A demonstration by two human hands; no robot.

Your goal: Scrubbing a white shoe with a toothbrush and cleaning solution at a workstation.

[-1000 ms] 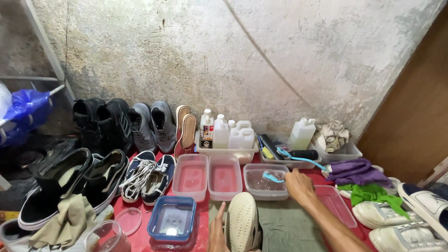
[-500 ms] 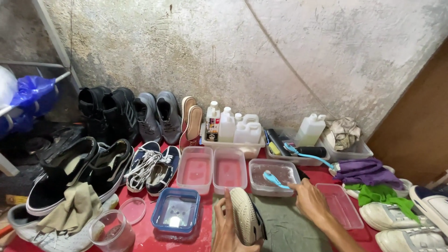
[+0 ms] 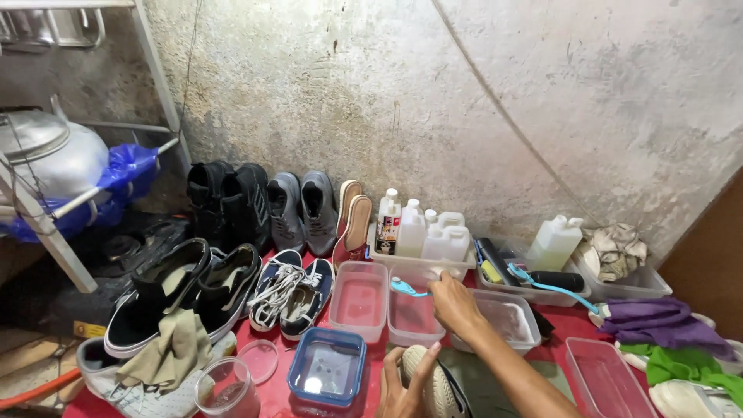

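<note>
Head view. Low in the middle of the frame the left hand cups a pale shoe, fingers wrapped over its heel end so that the sole side faces up, steady for handling. Just above it the right hand is closed around the handle of a light blue brush, whose head points left and hovers over the middle one of 3 clear tubs; that tub and the one to its left show a pinkish bottom, and whether they hold water I cannot tell.

A blue-rimmed box sits at lower centre beside the shoe, within easy reach, with a small glass and a round lid to its left.

White bottles stand in a tray against the wall, upright and out of the way behind the tubs. A second blue brush lies across a tray at right.

At left, pairs of shoes line the wall in rows, toes up or leaning, and a khaki rag drapes over a black pair. Purple and green cloths lie at the right edge on the red mat.
</note>
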